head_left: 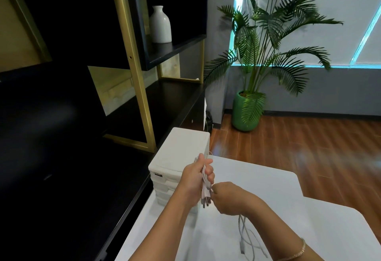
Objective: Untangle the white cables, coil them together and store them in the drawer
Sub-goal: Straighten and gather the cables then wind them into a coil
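Head view: left hand (195,180) clamped in a fist round a folded bundle of white cables (205,190), held upright just in front of the small white drawer unit (179,157), plug ends poking out below the fist. Right hand (231,197) just right of that bundle, fingertips pinched on a strand at its lower part. Loose tails (247,238) trailing from under the right wrist down onto the white desk (278,194), nearer than the drawer unit and still partly looped over one another. Drawers all look closed.

Step in hand, judging by this: coiling, with the gathering only part done. Next move likely calls for drawing the slack up off the desk into the bundle, keeping the left grip firm, then freeing one hand to pull a drawer open.
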The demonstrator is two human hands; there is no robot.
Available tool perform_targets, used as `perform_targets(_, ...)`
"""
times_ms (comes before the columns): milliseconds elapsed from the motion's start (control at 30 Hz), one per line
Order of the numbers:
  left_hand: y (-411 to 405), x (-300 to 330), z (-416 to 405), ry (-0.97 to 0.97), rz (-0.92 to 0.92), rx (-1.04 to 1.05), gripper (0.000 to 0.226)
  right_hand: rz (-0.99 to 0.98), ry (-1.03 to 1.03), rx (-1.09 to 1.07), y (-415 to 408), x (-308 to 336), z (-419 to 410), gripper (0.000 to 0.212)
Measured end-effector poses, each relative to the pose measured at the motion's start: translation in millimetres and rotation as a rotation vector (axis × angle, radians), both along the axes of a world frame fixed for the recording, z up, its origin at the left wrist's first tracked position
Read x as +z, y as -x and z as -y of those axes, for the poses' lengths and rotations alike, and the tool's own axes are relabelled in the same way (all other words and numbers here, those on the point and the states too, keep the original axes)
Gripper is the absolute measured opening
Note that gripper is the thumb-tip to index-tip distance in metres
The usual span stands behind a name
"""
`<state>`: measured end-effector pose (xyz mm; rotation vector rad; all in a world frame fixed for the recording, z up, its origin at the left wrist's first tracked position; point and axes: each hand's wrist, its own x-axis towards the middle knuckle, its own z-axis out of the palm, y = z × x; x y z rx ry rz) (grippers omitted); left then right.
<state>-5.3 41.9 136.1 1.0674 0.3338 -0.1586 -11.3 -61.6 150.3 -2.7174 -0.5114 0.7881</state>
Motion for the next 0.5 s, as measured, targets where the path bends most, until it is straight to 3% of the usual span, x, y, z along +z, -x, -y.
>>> perform_targets(100,3.0,1.0,0.8,-0.198,0.019,-0.036,0.030,0.042,0.072,0.070,-1.7,3.4,1.5,0.033)
perform_targets(300,7.4,-1.1,4.4,-0.732,0.102,-0.190,0.050,0.022,0.009,0.097,-4.5,27.5,15.4,0.030)
perform_targets(500,15.5,-4.6,-2.0,-0.919,0.177,-0.358,0.044,0.090,-0.148,-0.001,-16.1,45.8,42.8,0.022)
